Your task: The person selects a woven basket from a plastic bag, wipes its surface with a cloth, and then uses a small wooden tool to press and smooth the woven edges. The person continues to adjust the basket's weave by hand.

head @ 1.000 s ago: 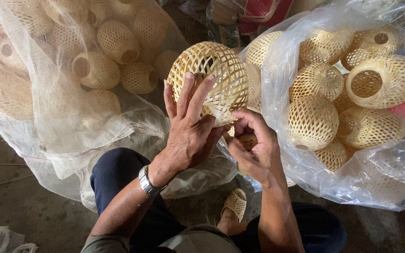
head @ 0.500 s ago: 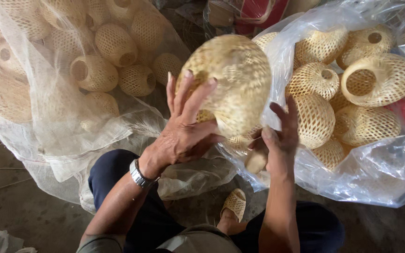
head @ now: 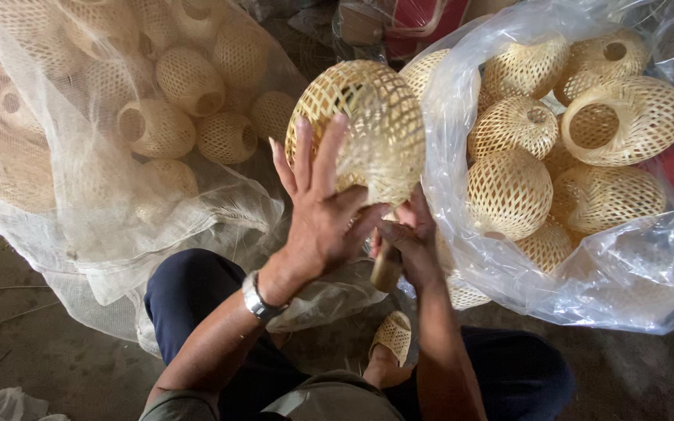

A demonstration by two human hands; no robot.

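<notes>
The left hand lies flat and open against the side of a woven basket, fingers spread. The right hand is curled tight just under it (around a small wooden stick). The basket sits above both hands, between two big bags.

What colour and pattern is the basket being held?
Pale straw-yellow basket, woven in an open lattice; shown in the head view.

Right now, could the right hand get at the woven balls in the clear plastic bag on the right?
Probably yes. The right hand sits just beside the clear plastic bag, whose mouth looks open above the woven balls. But it seems busy gripping something under the basket, so it would need to let go first.
</notes>
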